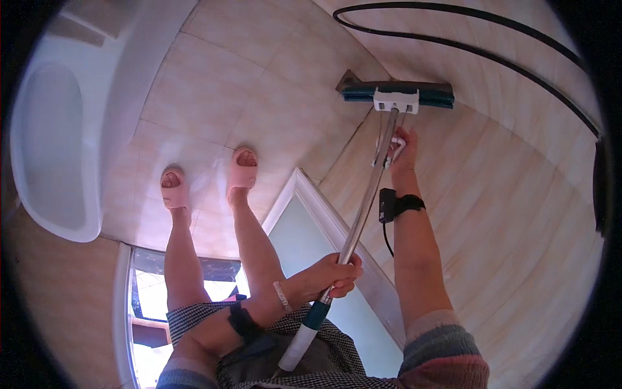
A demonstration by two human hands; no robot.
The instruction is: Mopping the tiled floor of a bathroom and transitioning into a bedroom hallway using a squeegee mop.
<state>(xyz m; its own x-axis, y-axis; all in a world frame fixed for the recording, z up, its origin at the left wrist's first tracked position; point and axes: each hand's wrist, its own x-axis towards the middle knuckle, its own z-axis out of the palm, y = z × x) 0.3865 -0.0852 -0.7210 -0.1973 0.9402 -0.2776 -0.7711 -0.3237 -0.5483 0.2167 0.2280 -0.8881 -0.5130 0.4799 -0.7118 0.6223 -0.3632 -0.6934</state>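
A sponge mop slants across the view, its dark green sponge head (436, 98) up near the line where floor and wall meet. I cannot tell whether the sponge touches either surface. My left hand (335, 277) grips the metal pole (362, 216) just above its green and white handle end (303, 335). Close below the head's white bracket (396, 100), my right hand (407, 148) has its fingers at the white wringer lever (399, 145). The pole hides part of that hold. Thin metal rods run from the lever to the bracket.
A white washbasin (53, 146) stands at the left. A white-framed door (335, 228) with a pale panel is beside my legs. The black hose (466, 46) loops along the tiled wall (510, 194). My feet, in pink slides (243, 167), stand on the tiled floor (204, 97).
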